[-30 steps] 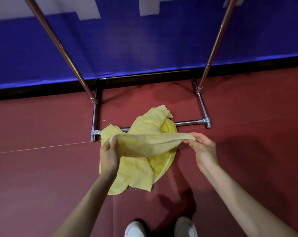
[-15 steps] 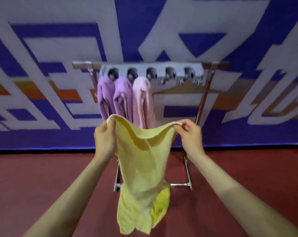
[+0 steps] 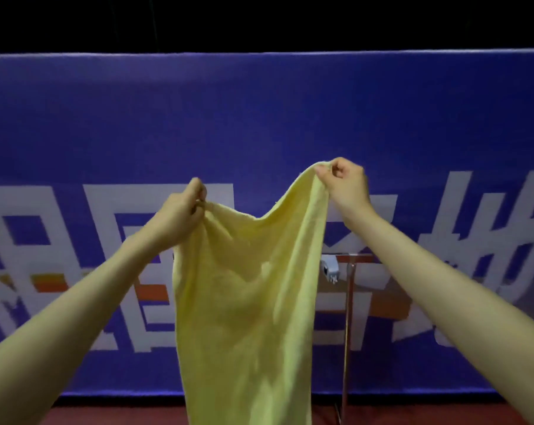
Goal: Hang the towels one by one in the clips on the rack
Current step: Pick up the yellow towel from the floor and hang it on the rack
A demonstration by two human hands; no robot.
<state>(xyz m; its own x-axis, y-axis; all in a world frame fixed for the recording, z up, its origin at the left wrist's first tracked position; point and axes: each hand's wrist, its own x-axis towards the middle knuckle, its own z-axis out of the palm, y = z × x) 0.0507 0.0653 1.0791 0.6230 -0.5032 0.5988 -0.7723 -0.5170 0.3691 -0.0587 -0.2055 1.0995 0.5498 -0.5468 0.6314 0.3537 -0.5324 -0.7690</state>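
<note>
A yellow towel [image 3: 244, 302] hangs full length in front of me, held up by its top edge. My left hand [image 3: 180, 216] pinches its left corner and my right hand [image 3: 345, 185] pinches its right corner, a little higher. The towel hides most of the rack; only the right end of the clip bar with one grey clip [image 3: 331, 269] and the right metal upright [image 3: 348, 332] show beside the towel. The towels hung on the rack are hidden behind the yellow one.
A blue banner wall [image 3: 259, 118] with white and orange lettering stands close behind the rack. A strip of red floor [image 3: 106, 415] shows at the bottom. Above the banner it is dark.
Both hands have lifted the yellow towel from the floor to above rack height, spreading its top edge. My view has tilted up from the floor to the wall, and the towel now covers the pink towels.
</note>
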